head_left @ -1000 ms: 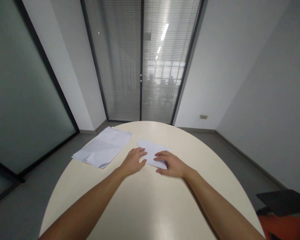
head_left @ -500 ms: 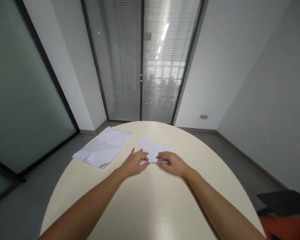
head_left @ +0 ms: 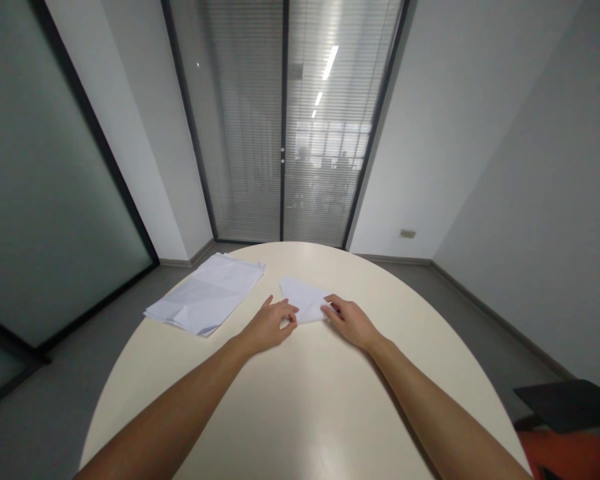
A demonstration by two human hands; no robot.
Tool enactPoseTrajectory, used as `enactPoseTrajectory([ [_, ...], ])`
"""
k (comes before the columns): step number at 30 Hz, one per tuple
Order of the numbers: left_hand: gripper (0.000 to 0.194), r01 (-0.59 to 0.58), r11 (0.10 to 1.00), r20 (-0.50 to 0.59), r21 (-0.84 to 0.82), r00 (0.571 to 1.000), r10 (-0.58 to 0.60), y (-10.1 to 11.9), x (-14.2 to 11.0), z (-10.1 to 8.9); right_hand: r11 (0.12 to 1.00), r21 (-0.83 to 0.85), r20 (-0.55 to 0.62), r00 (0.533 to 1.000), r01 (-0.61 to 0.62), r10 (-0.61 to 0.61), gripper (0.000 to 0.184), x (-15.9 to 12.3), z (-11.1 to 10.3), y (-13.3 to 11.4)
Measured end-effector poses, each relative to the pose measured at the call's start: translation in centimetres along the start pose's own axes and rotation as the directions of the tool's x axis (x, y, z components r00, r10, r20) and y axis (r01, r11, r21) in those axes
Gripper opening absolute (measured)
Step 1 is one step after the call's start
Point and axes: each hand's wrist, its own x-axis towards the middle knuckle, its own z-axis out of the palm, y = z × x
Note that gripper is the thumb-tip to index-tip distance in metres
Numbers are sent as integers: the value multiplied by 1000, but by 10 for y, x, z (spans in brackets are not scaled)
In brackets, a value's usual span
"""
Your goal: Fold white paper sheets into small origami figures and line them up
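Note:
A small folded sheet of white paper (head_left: 304, 297) lies on the table between my hands, its near edge running almost level. My left hand (head_left: 270, 327) has thumb and forefinger bent together at the paper's near left corner. At the right end of the sheet, my right hand (head_left: 353, 323) takes the paper between thumb and fingers. That end of the paper is partly hidden by the fingers.
A loose stack of creased white paper (head_left: 210, 293) rests on the round cream table (head_left: 300, 400), to the left of my hands. A chair with a black and orange part (head_left: 570, 407) stands at the lower right. Glass doors with blinds (head_left: 285, 133) rise beyond the table.
My right hand has moved slightly right and away from me, toward the paper's right end. The paper has turned and shifted a little to the right. My left hand has barely moved.

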Motion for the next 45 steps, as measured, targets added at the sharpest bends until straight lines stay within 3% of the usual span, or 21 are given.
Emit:
enactPoseTrajectory([
  [7, 30, -80, 997, 43, 4, 996, 80, 2, -3, -2, 994, -85, -29, 998, -65, 63, 35, 2, 2, 2],
  [18, 26, -195, 980, 91, 52, 978, 189, 11, -5, -8, 995, -95, -69, 997, -38, 31, 27, 0, 5, 9],
  [23, 28, -249, 966, 82, 64, 966, 243, 10, -4, -6, 991, -117, -71, 995, 62, -71, 21, 1, 5, 13],
  [27, 28, -272, 959, 67, 75, 961, 267, 10, -2, -6, 971, -154, -59, 980, 180, -191, 25, 1, 3, 4],
  [29, 28, -277, 958, 66, 79, 960, 272, 12, -2, -6, 960, -138, -16, 969, 244, -248, 32, -1, 5, -6],
  [32, 28, -292, 954, 70, 71, 955, 287, 14, -1, -8, 942, -59, 151, 936, 331, -319, 46, -6, 13, -18],
  [37, 31, -308, 950, 54, 54, 951, 306, 11, 0, -5, 983, -45, 320, 934, 181, -157, 59, -11, 20, -19],
  [45, 25, -358, 930, 13, 81, 934, 358, 2, 1, 0, 975, -210, 383, 924, 68, 18, 62, -8, 8, -8],
])
